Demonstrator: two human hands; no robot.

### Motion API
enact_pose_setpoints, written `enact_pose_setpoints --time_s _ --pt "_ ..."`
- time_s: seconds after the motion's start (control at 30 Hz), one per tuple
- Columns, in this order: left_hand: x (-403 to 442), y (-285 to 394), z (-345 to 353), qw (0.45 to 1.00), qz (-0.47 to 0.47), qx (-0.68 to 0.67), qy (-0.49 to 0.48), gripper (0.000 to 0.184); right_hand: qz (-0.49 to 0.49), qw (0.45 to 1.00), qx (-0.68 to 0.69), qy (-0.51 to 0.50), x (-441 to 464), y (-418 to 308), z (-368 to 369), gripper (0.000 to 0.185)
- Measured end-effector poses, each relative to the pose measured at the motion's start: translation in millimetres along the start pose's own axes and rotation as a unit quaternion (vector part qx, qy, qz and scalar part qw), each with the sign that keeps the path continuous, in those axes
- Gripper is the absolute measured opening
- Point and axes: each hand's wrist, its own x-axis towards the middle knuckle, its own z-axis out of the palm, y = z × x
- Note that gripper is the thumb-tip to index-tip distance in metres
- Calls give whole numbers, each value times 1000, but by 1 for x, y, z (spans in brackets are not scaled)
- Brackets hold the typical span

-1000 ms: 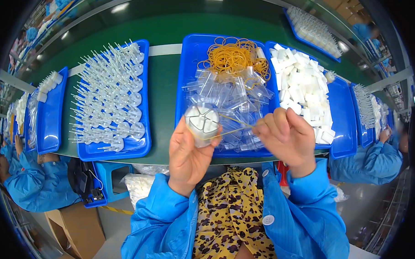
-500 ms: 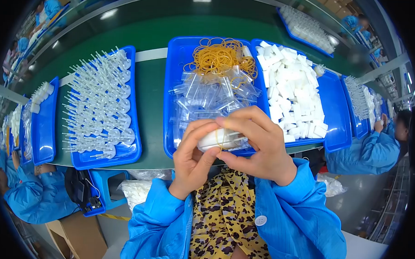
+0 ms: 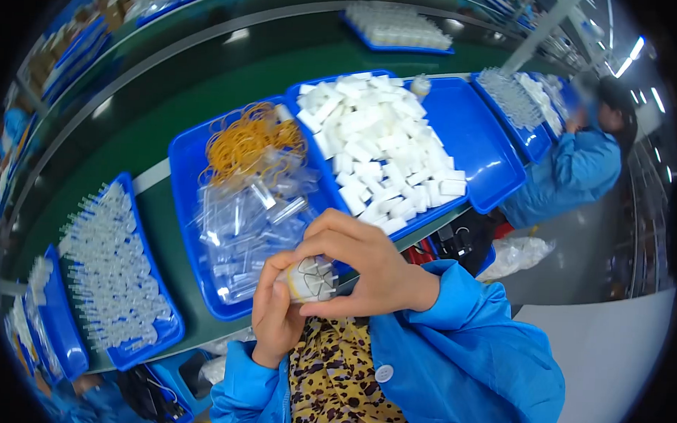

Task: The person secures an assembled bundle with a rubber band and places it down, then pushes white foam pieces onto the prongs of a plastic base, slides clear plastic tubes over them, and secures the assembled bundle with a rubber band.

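A round bundle of white wedge-shaped pieces point(image 3: 311, 278) is between my two hands, with its segmented end turned to the right and a yellowish band around its side. My left hand point(image 3: 276, 306) grips it from the left, fingers wrapped round it. From above and the right, my right hand point(image 3: 366, 268) closes on the same bundle, thumb below and fingers on top. Just behind the hands is a blue tray point(image 3: 185, 187) with clear plastic pieces point(image 3: 237, 230) and a pile of orange rubber bands point(image 3: 251, 145).
White blocks point(image 3: 382, 142) fill a tray right of the bands. Farther right is another blue tray point(image 3: 486, 153) with a small bundle at its corner. Trays of clear stemmed parts point(image 3: 116, 271) stand left and at the back point(image 3: 397, 27). A co-worker point(image 3: 579, 160) sits at the right.
The view has swung to the right. My right hand, earlier stretching a band away from the bundle, has come in and closed on it. The bundle's segmented end has turned to the right.
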Motion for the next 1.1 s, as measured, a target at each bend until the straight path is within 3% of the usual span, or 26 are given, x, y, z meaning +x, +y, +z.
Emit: enact_pose_setpoints --time_s 0.07,0.13,0.17,0.2,0.3,0.33,0.43,0.47,0.53,0.67,0.73,0.8,0.87,0.93,1.0,1.07,1.1 --pt "6 -4 11 1000 -7 -14 -17 53 22 1000 -12 18 -5 0 -16 44" --pt "11 -7 24 996 61 70 -3 54 96 995 -10 40 -6 -5 -50 42" --pt "12 -11 16 983 102 150 -3 55 123 984 -62 112 -6 2 -73 41" --pt "10 -9 10 983 104 149 -6 55 90 970 -149 169 -1 15 -102 39" --pt "2 -1 6 958 159 236 38 49 113 916 -244 297 1 91 -195 36" --pt "-1 1 6 957 163 237 39 49 148 875 -338 314 4 112 -217 38" --pt "-8 2 7 945 174 262 90 46 243 826 -403 309 -1 202 -273 46" --pt "-9 1 8 944 179 263 93 46 237 829 -402 309 -1 221 -279 46" --pt "-12 -1 6 931 182 293 121 43 319 824 -394 252 2 247 -284 48" --pt "-15 -2 6 923 185 303 150 39 347 839 -349 231 8 284 -278 49" --pt "-15 -2 4 920 190 300 169 36 327 882 -214 265 5 302 -279 54" --pt "-19 -2 1 912 193 297 207 33 290 922 -122 224 -2 311 -286 55" --pt "-28 3 -10 861 237 373 252 26 328 921 -72 198 -8 314 -294 59" --pt "-48 12 -38 721 282 510 374 20 384 894 -53 223 -11 295 -297 58" --pt "-78 26 -79 542 324 577 518 16 370 894 -112 226 -14 270 -306 57" --pt "-101 38 -113 433 379 524 628 17 322 898 -149 260 -8 230 -299 46" --pt "-117 41 -133 376 344 548 663 18 328 898 -148 255 -2 206 -292 46"
